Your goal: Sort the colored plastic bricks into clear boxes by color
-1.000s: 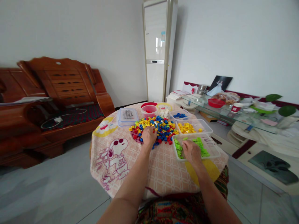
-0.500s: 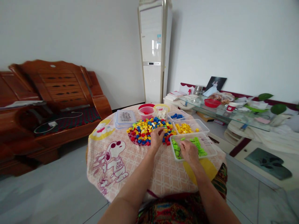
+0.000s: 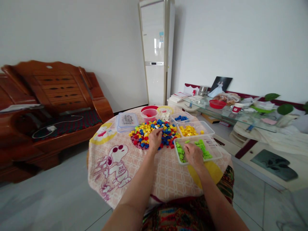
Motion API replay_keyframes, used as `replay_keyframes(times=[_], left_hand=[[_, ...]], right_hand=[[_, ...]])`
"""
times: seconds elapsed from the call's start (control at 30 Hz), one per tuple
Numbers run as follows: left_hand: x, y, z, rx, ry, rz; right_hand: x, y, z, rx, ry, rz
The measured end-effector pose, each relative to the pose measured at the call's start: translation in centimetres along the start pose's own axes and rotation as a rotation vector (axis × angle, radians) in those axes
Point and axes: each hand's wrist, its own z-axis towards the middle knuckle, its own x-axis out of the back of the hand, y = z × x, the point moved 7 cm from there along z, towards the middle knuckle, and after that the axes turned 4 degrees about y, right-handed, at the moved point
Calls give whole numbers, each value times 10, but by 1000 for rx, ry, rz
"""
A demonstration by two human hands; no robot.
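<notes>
My left hand (image 3: 155,138) is over the front of a mixed pile of toy building bricks (image 3: 144,130) in yellow, blue, red and green. Its fingers are drawn together at the pile; what they hold, if anything, is too small to make out. My right hand (image 3: 193,154) hovers at a clear plastic container (image 3: 218,154) of green bricks (image 3: 203,149), its fingers curled closed and their contents hidden. Behind that container stands another one with yellow bricks (image 3: 188,131), and farther back one with blue bricks (image 3: 181,118).
A pink-tinted tub (image 3: 149,114) with red bricks and a group of white bricks (image 3: 165,116) stand at the table's back. Clear lids (image 3: 127,121) lie at the left. A patterned cloth (image 3: 168,179) covers the round table. A glass-topped cabinet (image 3: 240,118) stands to the right.
My left hand has moved a little left over the pile, its fingers still together. My right hand stays at the green bricks. The whole view has shifted slightly.
</notes>
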Motion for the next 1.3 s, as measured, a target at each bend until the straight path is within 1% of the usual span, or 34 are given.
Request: replay_keyframes(times=[0.07,0.13,0.17,0.23,0.33,0.43,0.57,0.63,0.73,0.87,0.97,1.07,1.2,1.23,1.3], left_hand=[[36,-18,6,92,118,114],[64,-34,10,184,202,205],[74,-40,12,228,212,245],[82,-52,13,303,163,322],[80,-60,10,361,42,449],[75,-59,6,371,-6,513],[67,-57,4,338,-71,527],[71,-60,5,350,-44,531],[81,-69,8,382,38,494],[87,-74,11,337,84,420],[82,-70,13,269,81,414],[75,-66,13,212,45,517],[68,-74,9,264,-28,664],[68,-76,9,275,-27,664],[69,-76,9,276,21,621]], right_hand=[[0,1,0,-6,-8,-7],[-1,1,1,1,-14,-12],[-1,2,1,6,-14,-14],[-2,2,1,17,-7,-10],[-2,3,0,35,14,12],[-1,3,0,50,29,32],[-1,4,0,50,34,13],[0,3,0,55,31,9],[0,3,0,57,28,10],[0,3,1,45,10,3],[1,2,1,39,4,-4],[0,2,0,44,7,-11],[-2,3,0,49,12,-1],[-2,3,0,48,14,1],[-1,3,0,47,21,2]])
